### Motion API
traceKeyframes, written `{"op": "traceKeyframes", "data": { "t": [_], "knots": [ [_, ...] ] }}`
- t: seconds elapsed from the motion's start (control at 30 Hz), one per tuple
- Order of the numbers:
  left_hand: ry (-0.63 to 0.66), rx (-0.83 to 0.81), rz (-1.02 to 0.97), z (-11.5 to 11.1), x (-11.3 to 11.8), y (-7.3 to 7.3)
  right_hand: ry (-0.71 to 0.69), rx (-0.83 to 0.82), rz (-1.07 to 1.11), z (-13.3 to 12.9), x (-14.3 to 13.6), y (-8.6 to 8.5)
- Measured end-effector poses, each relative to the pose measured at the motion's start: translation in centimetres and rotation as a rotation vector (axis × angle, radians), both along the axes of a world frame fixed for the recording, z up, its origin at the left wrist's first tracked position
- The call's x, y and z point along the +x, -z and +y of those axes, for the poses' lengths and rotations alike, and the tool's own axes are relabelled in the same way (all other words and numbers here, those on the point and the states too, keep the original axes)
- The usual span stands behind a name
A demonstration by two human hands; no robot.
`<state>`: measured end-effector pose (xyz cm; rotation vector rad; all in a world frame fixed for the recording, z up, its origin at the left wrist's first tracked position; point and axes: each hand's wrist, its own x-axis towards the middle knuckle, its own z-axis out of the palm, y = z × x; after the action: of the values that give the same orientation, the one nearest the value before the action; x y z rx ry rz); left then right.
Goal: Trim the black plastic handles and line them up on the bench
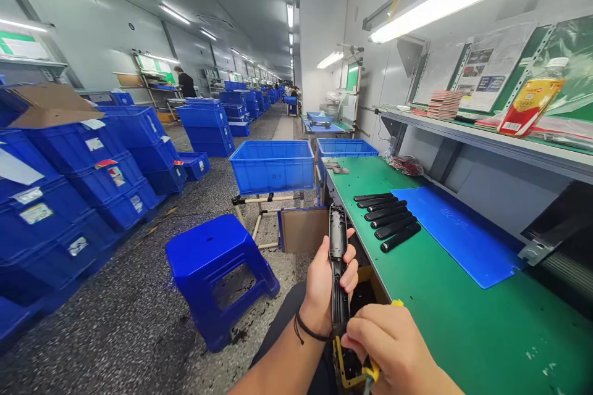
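Observation:
My left hand point(315, 287) is wrapped round a long black plastic housing half point(338, 237), its hollow ribbed inside facing up. The wider end of the housing points away from me and the narrow end toward me. My right hand point(393, 339) is closed round a yellow-handled tool point(372, 371); a bit of metal shows below the handle, but the kind of tool is hidden by my fingers. Its thumb and fingertips are at the near end of the housing. Several similar black plastic pieces point(393, 225) lie in a row on the green bench top.
The green bench top point(454, 321) carries a blue sheet point(458, 234). Under its edge is a yellow-rimmed container point(345, 370). A blue stool point(213, 250) and a blue crate point(273, 166) on a stand are to the left. Stacked crates point(97, 166) line the aisle; a person point(186, 83) stands far off.

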<state>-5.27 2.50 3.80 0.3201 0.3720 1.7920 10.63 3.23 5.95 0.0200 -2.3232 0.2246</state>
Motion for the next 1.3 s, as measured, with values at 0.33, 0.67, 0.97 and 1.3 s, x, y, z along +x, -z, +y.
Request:
{"op": "traceKeyframes", "data": {
  "t": [0.33,0.67,0.97,1.3],
  "knots": [
    [0.096,0.152,0.075,-2.2,0.0,-0.1,0.65,-0.172,-0.2,3.6,2.7,-0.3],
    [0.129,0.187,0.214,-2.3,1.2,0.0,0.371,-0.23,-0.217,2.4,2.8,-3.1],
    [0.048,0.085,0.276,-2.5,3.4,-0.5,0.18,-0.256,-0.06,1.5,1.2,-1.2],
    [-0.048,0.151,0.425,-2.3,4.0,0.3,0.122,-0.892,-0.066,0.8,1.2,-2.1]
  ]
}}
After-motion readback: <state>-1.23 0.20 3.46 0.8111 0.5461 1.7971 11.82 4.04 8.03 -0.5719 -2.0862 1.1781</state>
